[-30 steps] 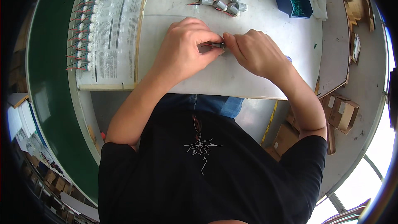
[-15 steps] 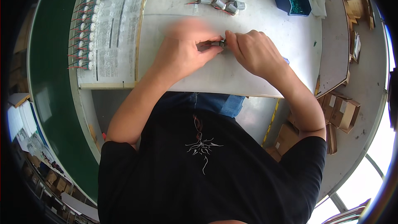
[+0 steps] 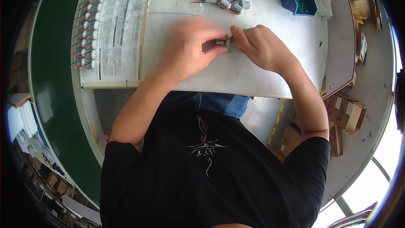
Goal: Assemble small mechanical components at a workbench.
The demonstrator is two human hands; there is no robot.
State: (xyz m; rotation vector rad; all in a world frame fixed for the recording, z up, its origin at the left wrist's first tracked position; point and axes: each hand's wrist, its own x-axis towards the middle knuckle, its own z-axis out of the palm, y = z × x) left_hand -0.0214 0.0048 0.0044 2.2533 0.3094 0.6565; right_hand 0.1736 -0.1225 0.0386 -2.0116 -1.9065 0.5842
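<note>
Between the thumb and fingers of my left hand (image 3: 181, 57), a small grey motor (image 3: 227, 42) is pinched above the white table. Most of its body is hidden by the fingers, and part of that hand is blurred. My right hand (image 3: 266, 50) is closed, fingers curled, just right of the motor's exposed end. Its thumb is raised along the upper side, and whatever its fingertips hold is hidden. Beyond both hands lies a loose pile of grey motors (image 3: 223, 2) with red wires.
Rows of motors with white ends and red wires (image 3: 93, 41) stand on a printed sheet (image 3: 114, 65) at the left. A blue bin (image 3: 285, 1) of small green pieces sits at the far right, beside crumpled white paper (image 3: 324, 6). Cardboard boxes (image 3: 346, 114) lie lower right.
My right hand has drawn slightly right, its thumb now higher and straighter, so more of the motor's end shows. My left hand has barely moved.
</note>
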